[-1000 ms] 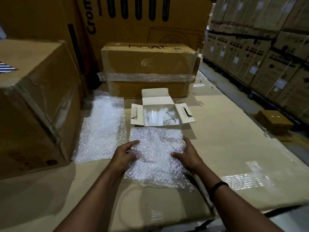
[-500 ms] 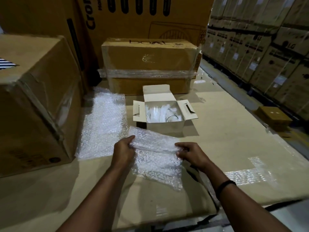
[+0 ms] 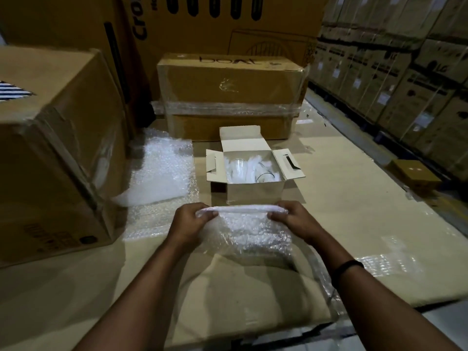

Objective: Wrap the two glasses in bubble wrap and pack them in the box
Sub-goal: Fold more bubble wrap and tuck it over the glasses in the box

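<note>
Sheet lifted; no glass on it yet.
Left hand [image 3: 191, 224] and right hand [image 3: 293, 221] pinch the far edge of the bubble wrap [image 3: 243, 231]. Glasses [image 3: 263, 173] sit in the open box [image 3: 253, 192] just beyond; cannot tell whether they are wrapped.

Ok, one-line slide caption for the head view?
Left hand and right hand pinch a bubble wrap sheet by its edge, in front of the open white box.

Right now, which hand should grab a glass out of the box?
Probably the right hand. Both hands pinch the bubble wrap, but the glass whose rim shows sits in the right side of the box, nearer that hand than the left hand.
</note>
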Demonstrator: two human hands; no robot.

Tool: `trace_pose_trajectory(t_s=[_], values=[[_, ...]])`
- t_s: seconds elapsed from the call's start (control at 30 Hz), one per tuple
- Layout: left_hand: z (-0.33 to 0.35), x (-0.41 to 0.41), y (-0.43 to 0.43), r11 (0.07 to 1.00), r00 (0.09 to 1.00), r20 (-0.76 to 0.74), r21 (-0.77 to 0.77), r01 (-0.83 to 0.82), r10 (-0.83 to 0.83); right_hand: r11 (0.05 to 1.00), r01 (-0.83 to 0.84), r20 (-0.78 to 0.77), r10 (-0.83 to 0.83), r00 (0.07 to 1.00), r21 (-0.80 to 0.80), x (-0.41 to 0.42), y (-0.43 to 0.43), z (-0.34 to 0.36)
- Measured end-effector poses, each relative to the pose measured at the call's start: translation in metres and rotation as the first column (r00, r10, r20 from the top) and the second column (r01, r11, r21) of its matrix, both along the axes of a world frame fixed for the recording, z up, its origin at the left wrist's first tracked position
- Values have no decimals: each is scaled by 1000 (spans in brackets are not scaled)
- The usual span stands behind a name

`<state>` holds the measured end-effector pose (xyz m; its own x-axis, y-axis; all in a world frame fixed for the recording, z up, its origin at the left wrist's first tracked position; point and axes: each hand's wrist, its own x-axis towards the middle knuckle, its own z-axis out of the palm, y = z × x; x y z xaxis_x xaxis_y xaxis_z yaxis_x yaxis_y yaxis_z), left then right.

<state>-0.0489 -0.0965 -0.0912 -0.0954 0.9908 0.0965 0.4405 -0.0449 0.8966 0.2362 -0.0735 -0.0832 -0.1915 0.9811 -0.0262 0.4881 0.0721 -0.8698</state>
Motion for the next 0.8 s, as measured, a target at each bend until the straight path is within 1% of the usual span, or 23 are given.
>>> trace_pose_trajectory(t_s=[0.03,0.07,0.13,0.2,0.23,0.27,0.33,0.37,0.4,0.47,0.53,0.57,0.63,0.7,0.73,0.8], values=[[3,0,2,998,995,99,-56,12,-6,999,4,-87,-8,996,-50,-2,3,1],[2,-1,4,995,988,152,-102,13,3,995,12,-146,-27,989,-103,-5,7,1],[-3,-4,10,988,985,166,-156,-18,44,974,15,-190,-58,980,-224,-8,16,-4],[-4,-6,13,987,988,133,-151,-52,73,950,-16,-176,-41,984,-313,-9,21,-8],[-2,-7,13,988,985,154,-141,-60,82,945,-29,-158,-24,987,-324,-8,24,-12],[0,-7,13,989,974,214,-142,-40,70,948,-25,-137,-19,990,-316,-7,27,-15],[4,-8,9,981,937,348,-186,53,15,973,44,-61,-59,996,-225,-7,32,-20],[2,-9,9,974,928,373,-204,95,-12,985,79,-21,-84,996,-155,-9,33,-20],[-3,-10,10,973,942,335,-210,101,-26,991,105,17,-104,994,-87,-10,33,-21],[-12,-13,11,980,978,210,-193,47,-6,994,109,61,-110,992,23,-15,32,-21],[-18,-14,12,995,1000,10,-98,-19,20,992,97,97,-105,990,82,-17,29,-22],[-19,-15,12,1000,995,-102,-18,-2,0,991,85,119,-97,988,98,-16,29,-24],[-21,-18,9,981,953,-285,132,143,-101,994,3,201,-24,979,107,-11,27,-25],[-28,-24,5,934,876,-451,208,290,-172,989,-144,367,120,922,40,-3,27,-21],[-32,-27,4,919,832,-523,206,335,-186,979,-201,437,188,880,-18,1,27,-18],[-36,-33,4,905,755,-616,157,396,-223,957,-267,504,287,815,-114,8,25,-12]])
